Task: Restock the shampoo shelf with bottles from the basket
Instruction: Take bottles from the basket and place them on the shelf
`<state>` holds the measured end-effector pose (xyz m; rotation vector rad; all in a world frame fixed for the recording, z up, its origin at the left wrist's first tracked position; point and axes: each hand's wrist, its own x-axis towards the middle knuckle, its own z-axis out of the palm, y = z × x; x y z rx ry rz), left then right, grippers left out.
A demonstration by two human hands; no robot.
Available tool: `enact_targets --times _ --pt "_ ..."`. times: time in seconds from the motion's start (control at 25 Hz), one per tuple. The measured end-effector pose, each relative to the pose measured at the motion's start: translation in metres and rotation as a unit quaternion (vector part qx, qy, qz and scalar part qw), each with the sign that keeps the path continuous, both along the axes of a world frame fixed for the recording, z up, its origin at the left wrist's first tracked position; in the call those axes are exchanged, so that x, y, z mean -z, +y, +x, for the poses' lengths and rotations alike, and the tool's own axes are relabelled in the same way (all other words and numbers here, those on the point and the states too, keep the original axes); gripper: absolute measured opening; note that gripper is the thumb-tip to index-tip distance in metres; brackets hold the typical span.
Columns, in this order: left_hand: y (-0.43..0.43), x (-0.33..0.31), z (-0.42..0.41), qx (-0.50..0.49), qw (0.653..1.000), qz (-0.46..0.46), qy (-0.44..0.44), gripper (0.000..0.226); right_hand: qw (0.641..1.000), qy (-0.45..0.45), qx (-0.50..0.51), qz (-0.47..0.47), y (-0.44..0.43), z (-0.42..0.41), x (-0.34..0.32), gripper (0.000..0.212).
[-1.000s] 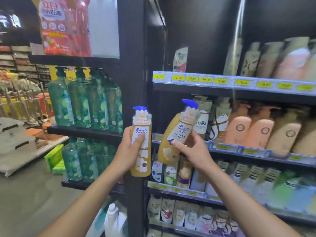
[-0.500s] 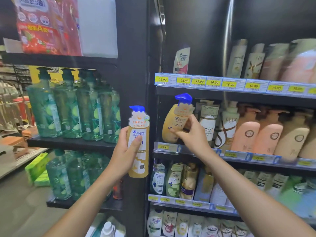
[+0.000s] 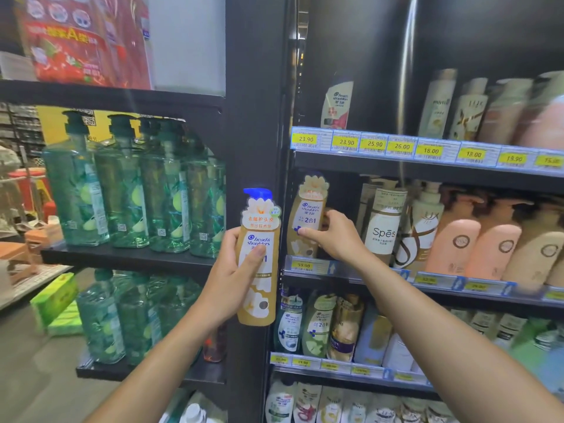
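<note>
The left grip [image 3: 233, 271] curls round an upright golden plastic shampoo bottle with a blue pump [image 3: 262, 290], held before the shelving. The right grip [image 3: 334, 238] clasps a second golden shampoo bottle [image 3: 307, 213] at the left end of the black price-tagged shelf [image 3: 308, 266].

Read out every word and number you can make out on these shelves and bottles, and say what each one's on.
"head & shoulders", "去屑护头皮": left-hand bottle.
"head & shoulders", "2合1": right-hand bottle.
"Spēs": white bottle.
"23.90", "23.90", "25.90", "26.00", "18.00", "18.00", "19.90": upper price strip.
"39.90": tag under right-hand bottle.
Other tags, small print: too blurred.
</note>
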<state>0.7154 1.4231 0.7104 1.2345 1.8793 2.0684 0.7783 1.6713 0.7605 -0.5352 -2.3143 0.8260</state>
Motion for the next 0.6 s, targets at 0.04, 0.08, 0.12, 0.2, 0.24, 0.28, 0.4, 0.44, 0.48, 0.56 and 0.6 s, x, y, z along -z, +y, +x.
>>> enact_targets --times 0.04,0.08,0.12,0.2,0.24,0.28,0.4,0.44,0.48,0.56,0.6 --pt "0.000 0.000 0.000 0.000 1.000 0.000 0.002 0.030 1.000 -0.005 0.005 0.002 0.001 0.000 -0.001 0.043" --pt "0.001 -0.001 0.000 0.001 1.000 -0.001 0.004 0.031 1.000 -0.013 0.010 0.005 0.002 -0.001 -0.002 0.045" --pt "0.001 0.000 -0.001 0.002 1.000 -0.001 0.003 0.032 1.000 -0.026 0.013 0.008 0.002 -0.001 -0.004 0.048" --pt "0.001 0.001 -0.003 0.002 1.000 -0.001 0.003 0.035 0.998 -0.063 0.015 0.011 0.001 0.001 -0.009 0.051" --pt "0.001 0.001 -0.004 0.003 1.000 -0.001 0.004 0.035 0.996 -0.082 0.016 0.011 0.001 0.003 -0.013 0.049" --pt "0.000 0.001 -0.005 0.003 1.000 -0.002 0.006 0.036 0.995 -0.100 0.019 0.014 0.002 0.006 -0.016 0.047" --pt "0.002 0.004 -0.007 0.006 1.000 -0.001 0.008 0.037 0.985 -0.162 0.059 0.027 0.006 0.011 -0.027 0.047" --pt "0.002 0.004 -0.007 0.006 1.000 -0.001 0.009 0.038 0.981 -0.177 0.073 0.032 0.008 0.010 -0.030 0.048" --pt "0.002 0.004 -0.007 0.005 1.000 -0.002 0.010 0.038 0.980 -0.183 0.075 0.033 0.009 0.009 -0.033 0.049" --pt "0.002 0.005 -0.007 0.007 1.000 -0.001 0.009 0.037 0.984 -0.172 0.048 0.004 0.011 0.005 -0.035 0.048" --pt "0.002 0.006 -0.008 0.008 1.000 0.000 0.009 0.036 0.987 -0.156 0.024 -0.025 0.011 0.003 -0.033 0.045"
